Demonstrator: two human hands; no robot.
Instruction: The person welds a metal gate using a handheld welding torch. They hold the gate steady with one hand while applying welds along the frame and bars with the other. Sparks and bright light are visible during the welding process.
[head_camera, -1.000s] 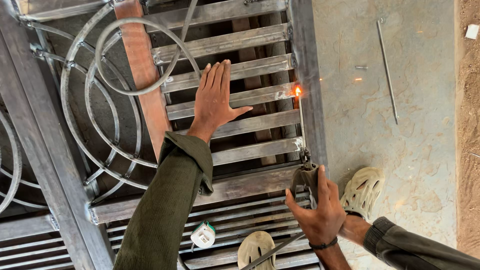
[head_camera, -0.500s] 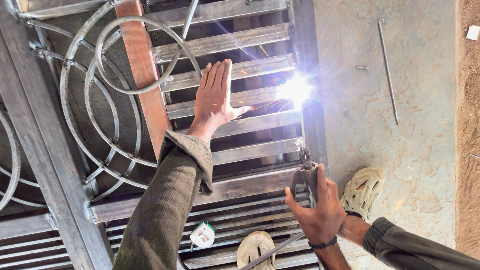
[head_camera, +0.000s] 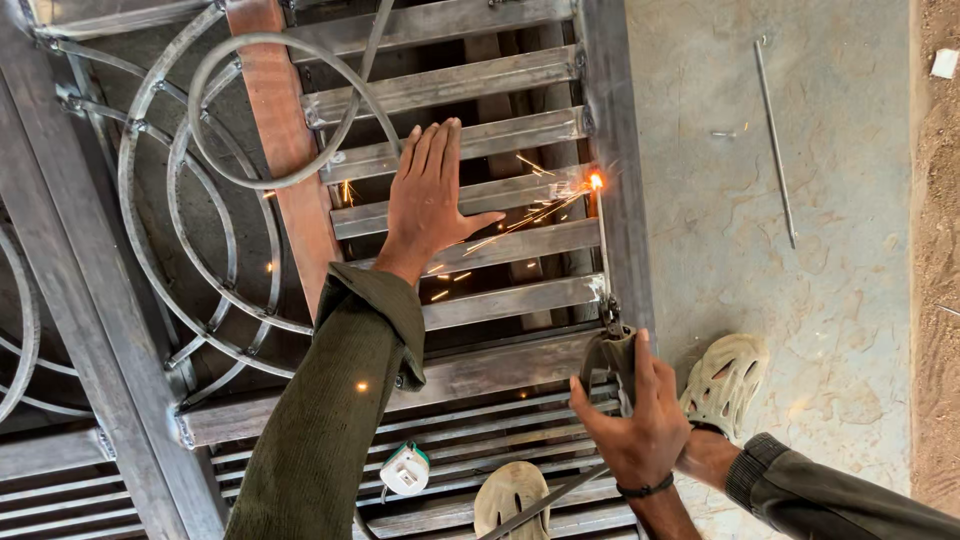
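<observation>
My left hand (head_camera: 428, 195) lies flat, fingers spread, on the horizontal steel slats (head_camera: 455, 150) of a metal gate frame (head_camera: 612, 150) laid on the ground. My right hand (head_camera: 635, 420) grips a welding electrode holder (head_camera: 615, 355). Its thin rod (head_camera: 601, 240) reaches up to the joint between a slat and the frame's right upright, where a small orange glow (head_camera: 596, 181) burns. Sparks scatter leftward over the slats toward my left hand.
Curved steel rings (head_camera: 200, 180) and a rust-coloured bar (head_camera: 285, 140) fill the gate's left part. A loose thin rod (head_camera: 775, 140) lies on the concrete at right. Two pale sandals (head_camera: 725, 380) (head_camera: 510, 495) and a small white-green object (head_camera: 405, 468) sit near the bottom.
The bright white arc flash of half a second ago has shrunk to a small orange glow with flying sparks. Both hands keep their places.
</observation>
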